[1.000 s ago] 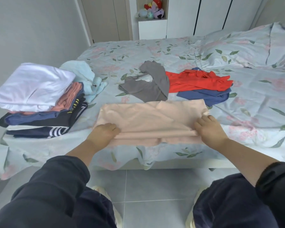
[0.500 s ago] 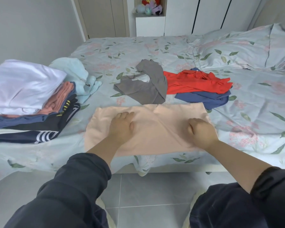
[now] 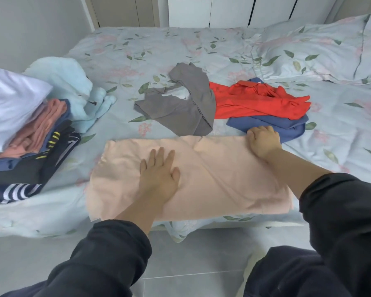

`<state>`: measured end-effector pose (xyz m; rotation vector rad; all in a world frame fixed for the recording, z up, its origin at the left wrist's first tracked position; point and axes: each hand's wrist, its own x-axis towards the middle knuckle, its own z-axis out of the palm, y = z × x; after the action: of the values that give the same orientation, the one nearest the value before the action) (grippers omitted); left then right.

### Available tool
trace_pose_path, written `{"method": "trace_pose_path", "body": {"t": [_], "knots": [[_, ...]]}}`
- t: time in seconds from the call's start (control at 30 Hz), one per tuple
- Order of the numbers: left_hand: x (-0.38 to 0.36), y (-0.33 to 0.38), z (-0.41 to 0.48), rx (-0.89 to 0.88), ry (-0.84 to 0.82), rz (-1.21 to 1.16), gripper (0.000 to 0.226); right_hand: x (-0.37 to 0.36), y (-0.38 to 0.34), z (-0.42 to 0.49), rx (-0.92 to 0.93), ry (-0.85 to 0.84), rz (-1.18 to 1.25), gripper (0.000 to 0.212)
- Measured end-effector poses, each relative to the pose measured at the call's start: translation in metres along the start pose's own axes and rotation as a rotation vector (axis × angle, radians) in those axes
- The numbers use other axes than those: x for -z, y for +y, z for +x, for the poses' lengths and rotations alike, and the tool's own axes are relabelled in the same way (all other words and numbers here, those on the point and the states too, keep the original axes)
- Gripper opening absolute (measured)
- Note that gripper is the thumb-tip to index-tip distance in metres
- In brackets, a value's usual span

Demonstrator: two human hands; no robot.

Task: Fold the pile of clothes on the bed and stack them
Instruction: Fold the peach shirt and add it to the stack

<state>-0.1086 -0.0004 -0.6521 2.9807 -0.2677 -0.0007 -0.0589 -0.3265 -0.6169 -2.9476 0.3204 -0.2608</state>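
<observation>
Two hands are on the peach garment (image 3: 219, 179) on the bed (image 3: 180, 46), whose long axis runs leftward from the right hand (image 3: 263, 142), curled round its far corner, past the left hand (image 3: 159, 174), pressed flat and open on its middle.

Single head-worn view: wide-angle, facing forward and down, close above bed (image 3: 201, 50) edge, floor (image 3: 201, 254) below.

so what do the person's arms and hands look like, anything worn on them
Dark, near-black long sleeves of soft matte fabric: the left sleeve and right sleeve stop partway up the forearms. The left hand and right hand are bare, no gloves, rings or watch visible.
</observation>
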Motion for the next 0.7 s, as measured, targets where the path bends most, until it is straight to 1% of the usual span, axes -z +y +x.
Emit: {"method": "trace_pose_path", "body": {"t": [0.07,0.17,0.23,0.3,0.37,0.43,0.5,0.53,0.57,0.63,0.67,0.7], "knots": [[-0.002,0.000,0.000,0.006,0.007,-0.002,0.060,-0.005,-0.003,0.008,0.028,-0.034,-0.043,0.040],[-0.004,-0.001,0.000,0.006,0.022,-0.006,0.061,-0.006,0.000,0.020,-0.052,-0.091,-0.045,0.048],[-0.005,-0.001,0.000,0.003,0.034,-0.008,0.061,-0.005,0.009,0.026,-0.150,-0.056,-0.082,0.048],[-0.006,-0.002,0.001,0.002,0.037,-0.002,0.061,-0.007,0.015,0.028,-0.209,-0.026,-0.109,0.045],[-0.006,-0.002,0.001,0.002,0.035,0.000,0.061,-0.010,0.011,0.024,-0.220,-0.007,-0.123,0.043],[-0.006,-0.002,0.001,0.000,0.033,0.000,0.061,-0.008,-0.002,0.018,-0.190,0.045,-0.163,0.041],[-0.006,-0.001,0.000,0.000,0.031,0.000,0.061,-0.003,-0.024,0.008,-0.079,0.138,-0.190,0.035],[-0.006,-0.001,0.001,0.000,0.029,0.002,0.061,-0.001,-0.039,-0.001,0.005,0.182,-0.145,0.033],[-0.005,0.000,0.001,0.000,0.028,0.002,0.060,-0.002,-0.057,-0.013,0.106,0.186,-0.058,0.033],[-0.003,0.000,0.000,-0.001,0.025,0.002,0.060,-0.010,-0.086,-0.049,0.361,0.067,0.097,0.042],[-0.003,0.000,0.000,-0.002,0.023,0.004,0.060,-0.017,-0.093,-0.069,0.484,-0.029,0.108,0.046],[-0.002,0.000,0.000,-0.002,0.022,0.006,0.059,-0.023,-0.092,-0.086,0.567,-0.126,0.063,0.049]]}}
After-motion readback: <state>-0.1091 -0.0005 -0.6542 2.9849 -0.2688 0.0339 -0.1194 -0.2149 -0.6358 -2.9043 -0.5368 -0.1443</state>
